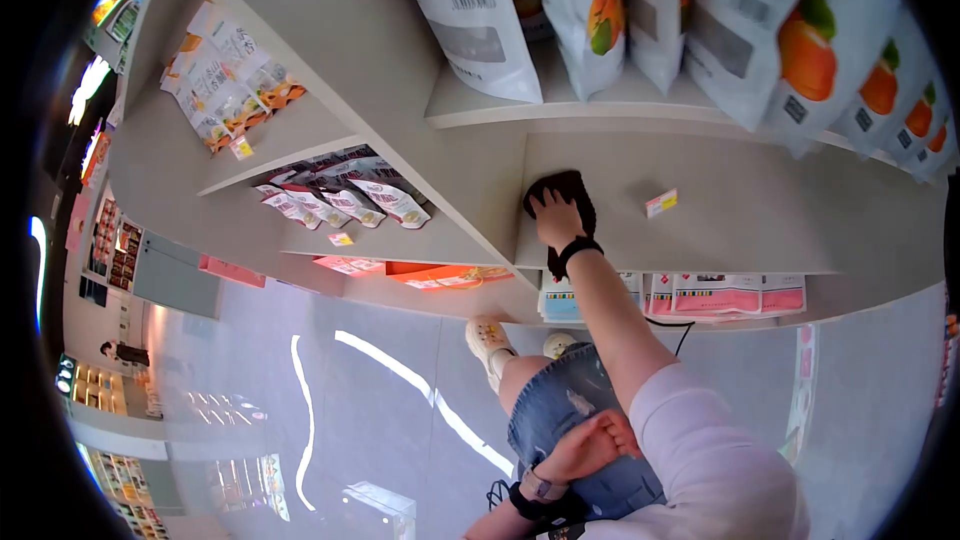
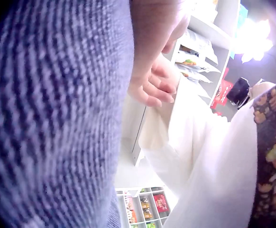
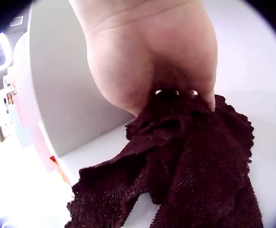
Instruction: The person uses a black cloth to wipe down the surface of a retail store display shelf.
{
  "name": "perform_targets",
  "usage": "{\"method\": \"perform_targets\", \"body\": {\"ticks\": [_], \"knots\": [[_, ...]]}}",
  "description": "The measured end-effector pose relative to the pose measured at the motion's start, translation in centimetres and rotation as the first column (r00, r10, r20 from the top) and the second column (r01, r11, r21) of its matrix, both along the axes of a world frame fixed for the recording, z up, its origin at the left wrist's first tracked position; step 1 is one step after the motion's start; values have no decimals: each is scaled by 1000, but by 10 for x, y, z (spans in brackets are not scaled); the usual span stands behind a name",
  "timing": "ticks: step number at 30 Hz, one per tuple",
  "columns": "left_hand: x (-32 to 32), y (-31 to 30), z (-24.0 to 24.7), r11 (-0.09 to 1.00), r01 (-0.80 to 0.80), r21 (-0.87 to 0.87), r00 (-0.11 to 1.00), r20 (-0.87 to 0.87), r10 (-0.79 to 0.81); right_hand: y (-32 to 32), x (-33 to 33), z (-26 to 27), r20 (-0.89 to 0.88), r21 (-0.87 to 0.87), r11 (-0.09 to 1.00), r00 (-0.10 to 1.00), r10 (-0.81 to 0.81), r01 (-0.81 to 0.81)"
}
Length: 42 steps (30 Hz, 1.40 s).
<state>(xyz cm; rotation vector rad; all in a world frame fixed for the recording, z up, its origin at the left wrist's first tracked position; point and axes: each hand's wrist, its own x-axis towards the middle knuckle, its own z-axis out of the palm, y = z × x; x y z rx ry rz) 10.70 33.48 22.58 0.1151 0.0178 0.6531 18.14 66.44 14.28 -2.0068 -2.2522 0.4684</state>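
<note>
On the bare shelf (image 1: 720,230), my right hand (image 1: 558,220) reaches into the left corner and presses a dark maroon cloth (image 1: 577,187) against the surface. The right wrist view shows the cloth (image 3: 195,161) bunched under the palm, its ends spread loosely towards the camera; the fingers of the right hand (image 3: 152,57) bend over it and are partly hidden. My left hand (image 1: 590,447) is held low in front of the denim skirt (image 1: 560,400), fingers loosely curled and holding nothing. Those bent fingers of the left hand (image 2: 154,88) also appear in the left wrist view.
A yellow-and-white price tag (image 1: 661,203) stands right of the cloth. Upright white pouches (image 1: 730,30) line the shelf above; pink packs (image 1: 725,295) lie below. An upright divider (image 1: 440,170) separates neighbouring shelves with silver-and-red pouches (image 1: 350,195). Grey floor (image 1: 380,410) spreads behind.
</note>
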Motion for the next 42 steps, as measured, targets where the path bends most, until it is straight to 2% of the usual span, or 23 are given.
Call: {"method": "perform_targets", "body": {"ticks": [3,6,10,13,16,20,24,25,30,33,34,36,37,38,40,42], "knots": [[-2,8,8,999,41,-31,995,-94,-44,30,6,10,-40,38,999,999,14,-13],[0,17,7,997,51,54,997,-57,-48,51,7,3,-46,81,997,999,18,-15],[-2,21,10,997,55,59,992,-117,-48,68,5,-2,7,155,988,1000,-4,3],[-3,22,10,998,41,49,996,-79,-37,74,4,-3,-11,140,990,1000,-29,30],[-3,19,8,999,29,43,996,-82,-25,74,11,-5,-155,119,992,988,-14,33],[-4,16,5,1000,4,15,997,-79,-3,47,14,6,-178,78,997,984,5,9],[1,11,1,999,-12,-33,997,-83,9,12,10,6,-158,157,988,987,17,8],[3,11,-1,1000,-13,-24,999,-32,12,2,11,7,-163,158,987,986,33,-6],[2,1,2,995,-48,86,997,-60,53,-53,16,6,-182,158,987,982,57,-28],[-1,-7,-1,991,-50,126,996,-66,58,-83,21,-7,-142,298,954,985,94,-48],[-2,-10,2,992,-56,115,992,-106,69,-95,24,-11,-138,375,926,984,108,-49],[-4,-9,14,993,-72,98,980,-176,89,-110,32,-16,-148,410,911,983,111,-41],[-3,-5,34,984,-14,176,958,-279,64,-115,36,-17,-120,398,916,986,117,-61],[-3,0,62,934,97,343,897,-437,67,-121,41,-15,-120,424,902,983,140,-76],[-3,15,116,743,355,567,708,-682,182,-123,49,-20,-112,478,873,980,163,-91],[2,42,143,434,489,757,508,-651,563,-116,57,-24,-102,341,932,981,168,-124]]}}
